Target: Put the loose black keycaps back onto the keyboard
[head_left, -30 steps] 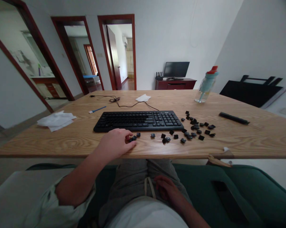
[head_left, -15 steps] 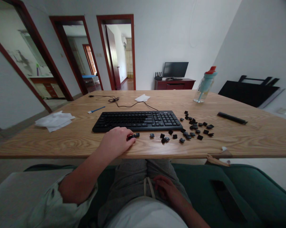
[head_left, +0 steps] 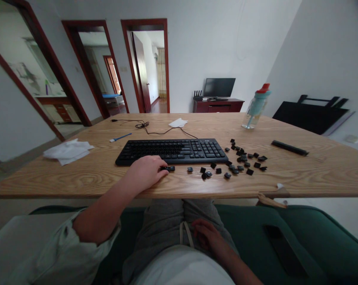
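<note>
A black keyboard point(head_left: 193, 152) lies across the table; dark bare patches show among its keys at left. Just in front of its near edge, my left hand point(head_left: 147, 170) rests on the wood, thumb and fingers closed around a small black keycap point(head_left: 164, 168). Touching or almost touching that piece on its right is another keycap point(head_left: 172, 168). Several loose keycaps point(head_left: 240, 168) are scattered to the right of the keyboard and in front of it. My right hand point(head_left: 205, 234) lies on my lap over grey trousers, fingers loosely bent and apart, holding nothing.
Crumpled white tissue point(head_left: 67, 151) and a blue-handled brush point(head_left: 120, 137) lie at left. Behind the keyboard are its cable point(head_left: 167, 132) and another tissue point(head_left: 178, 122). A water bottle point(head_left: 254, 107) stands back right, near a long black strip point(head_left: 290, 148). A dark phone point(head_left: 286, 251) lies on the green seat.
My left hand has shifted slightly up and away from the table edge. Its keycap now lines up beside the neighbouring one. My right hand has stayed still.
</note>
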A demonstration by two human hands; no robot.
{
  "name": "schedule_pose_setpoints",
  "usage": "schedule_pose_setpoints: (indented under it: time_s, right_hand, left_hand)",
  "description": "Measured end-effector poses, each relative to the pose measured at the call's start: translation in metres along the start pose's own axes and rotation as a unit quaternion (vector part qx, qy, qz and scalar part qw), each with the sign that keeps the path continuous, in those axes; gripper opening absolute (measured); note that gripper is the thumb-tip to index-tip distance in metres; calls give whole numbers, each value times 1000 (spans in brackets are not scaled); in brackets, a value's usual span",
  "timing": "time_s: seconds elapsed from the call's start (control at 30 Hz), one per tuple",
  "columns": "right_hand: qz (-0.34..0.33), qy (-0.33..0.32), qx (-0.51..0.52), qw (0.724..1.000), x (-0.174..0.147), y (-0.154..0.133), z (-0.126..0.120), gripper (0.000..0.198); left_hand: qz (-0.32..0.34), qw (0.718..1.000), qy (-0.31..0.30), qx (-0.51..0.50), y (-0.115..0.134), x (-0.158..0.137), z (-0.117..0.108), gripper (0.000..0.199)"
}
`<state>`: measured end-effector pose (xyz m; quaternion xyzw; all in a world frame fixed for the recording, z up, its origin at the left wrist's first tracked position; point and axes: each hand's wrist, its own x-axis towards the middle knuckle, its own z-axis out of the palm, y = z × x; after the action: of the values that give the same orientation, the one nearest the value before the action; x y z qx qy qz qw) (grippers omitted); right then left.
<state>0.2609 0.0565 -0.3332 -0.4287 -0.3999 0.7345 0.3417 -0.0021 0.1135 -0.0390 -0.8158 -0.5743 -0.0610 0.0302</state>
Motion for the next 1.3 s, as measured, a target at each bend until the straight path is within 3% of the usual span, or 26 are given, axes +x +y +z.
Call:
schedule_pose_setpoints:
  time_s: [0.47,0.63,0.87,1.07,1.3]
  right_hand:
    - [1,-4,15,1000,-1,-2,1,28]
    - [-5,-3,13,1000,0,0,0,31]
    - [0,1,7,1000,-1,-3,2,30]
    - [3,-4,10,1000,-3,-2,0,28]
    - [6,-6,7,1000,-3,-3,1,28]
  left_hand:
    - [10,1000,-3,-19,6,9,-1,30]
    - [-22,999,25,12,15,6,-4,35]
    - [76,996,45,6,43,21,-7,35]
    - [96,995,24,35,54,41,-1,36]
    - [118,992,11,43,50,37,-2,30]
